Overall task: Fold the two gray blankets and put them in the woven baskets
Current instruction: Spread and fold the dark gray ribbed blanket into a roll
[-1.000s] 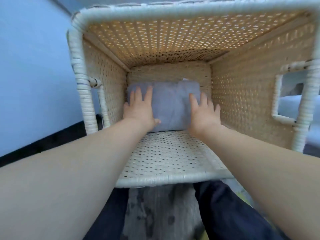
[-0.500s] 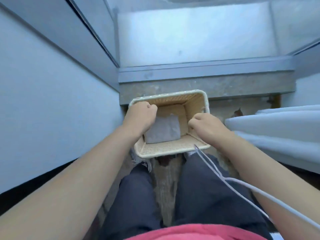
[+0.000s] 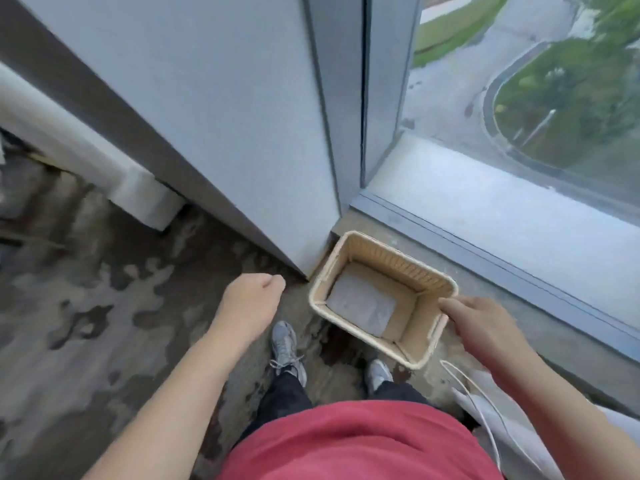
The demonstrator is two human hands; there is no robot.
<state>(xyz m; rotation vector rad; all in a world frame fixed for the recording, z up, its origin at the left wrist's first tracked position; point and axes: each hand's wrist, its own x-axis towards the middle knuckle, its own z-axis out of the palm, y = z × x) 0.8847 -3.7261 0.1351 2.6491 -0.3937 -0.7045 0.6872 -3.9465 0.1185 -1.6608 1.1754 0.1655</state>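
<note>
A cream woven basket stands on the floor in the corner where the wall meets the window ledge. One folded gray blanket lies flat on its bottom, toward the left side. I see no second blanket or basket. My left hand hangs left of the basket, fingers curled into a loose fist with nothing in it. My right hand is over the basket's right rim in the picture, fingers loosely extended and holding nothing. I am standing, so both hands are well above the floor.
A pale wall runs along the left of the basket, and a low window ledge runs behind it. A white cable and white bedding lie at the lower right. My shoes stand on mottled carpet.
The view has risen from inside the basket to standing height. Both hands have come off the blanket and the basket's sides, and the basket now sits on the floor in the corner.
</note>
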